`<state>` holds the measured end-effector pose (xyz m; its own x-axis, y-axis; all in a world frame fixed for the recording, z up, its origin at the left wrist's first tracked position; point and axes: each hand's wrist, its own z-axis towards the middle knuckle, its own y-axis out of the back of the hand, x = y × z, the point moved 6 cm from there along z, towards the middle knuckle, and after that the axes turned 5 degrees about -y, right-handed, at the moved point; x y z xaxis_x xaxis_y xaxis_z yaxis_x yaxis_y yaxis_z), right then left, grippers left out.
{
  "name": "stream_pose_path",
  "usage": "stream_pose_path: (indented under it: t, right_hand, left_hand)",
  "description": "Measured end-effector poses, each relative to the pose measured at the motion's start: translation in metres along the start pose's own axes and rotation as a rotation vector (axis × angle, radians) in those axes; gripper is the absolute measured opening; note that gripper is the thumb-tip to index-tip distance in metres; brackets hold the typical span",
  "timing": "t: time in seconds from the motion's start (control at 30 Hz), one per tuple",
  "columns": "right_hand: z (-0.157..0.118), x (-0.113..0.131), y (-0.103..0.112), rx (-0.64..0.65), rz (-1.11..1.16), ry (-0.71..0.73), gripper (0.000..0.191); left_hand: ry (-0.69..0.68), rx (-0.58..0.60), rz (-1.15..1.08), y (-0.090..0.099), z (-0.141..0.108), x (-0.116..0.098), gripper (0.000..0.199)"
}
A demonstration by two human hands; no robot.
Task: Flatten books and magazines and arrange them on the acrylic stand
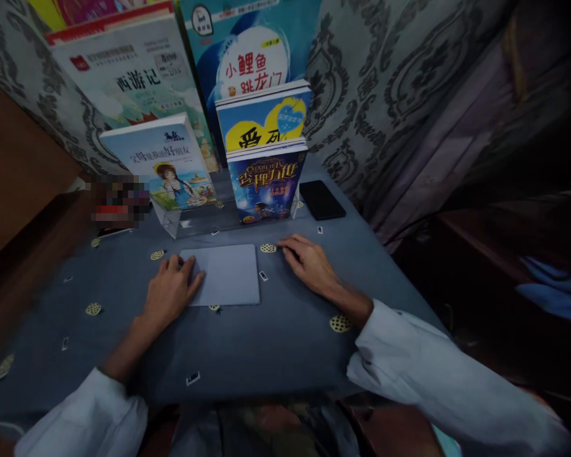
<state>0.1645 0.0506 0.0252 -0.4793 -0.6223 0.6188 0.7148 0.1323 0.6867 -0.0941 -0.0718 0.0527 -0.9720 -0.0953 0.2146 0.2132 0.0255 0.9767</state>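
A pale blue-grey rectangular booklet or sheet (228, 274) lies flat on the dark patterned tablecloth (266, 355). My left hand (171, 289) rests at its left edge, thumb and fingers apart, with the fingertips touching its surface. To the right of it, my right hand (311, 263) lies on the cloth, fingers loosely bent and not touching the booklet. Its fingertips are near a printed pineapple shape. Nothing shows in the right hand's grasp, though its palm is hidden.
Behind the booklet, a clear stand (171, 225) holds upright books, including a dark blue one (269, 184) and a light blue one (171, 165). A black phone-like object (322, 200) lies right of it. A blurred-out item (118, 202) sits left. Patterned wall (361, 76) rises behind.
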Motion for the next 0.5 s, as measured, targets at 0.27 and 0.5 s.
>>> stream_pose_path:
  t: [0.27,0.5]
  right_hand:
    - [0.001,0.001,0.005,-0.031,-0.049,0.017,0.030]
    - [-0.001,0.008,0.000,0.053,-0.170,0.052,0.029]
  left_hand:
    - [-0.168,0.008,-0.065,0.013,0.026,-0.064,0.040]
    - [-0.323,-0.081,-0.197,0.011,0.033,-0.102,0.028]
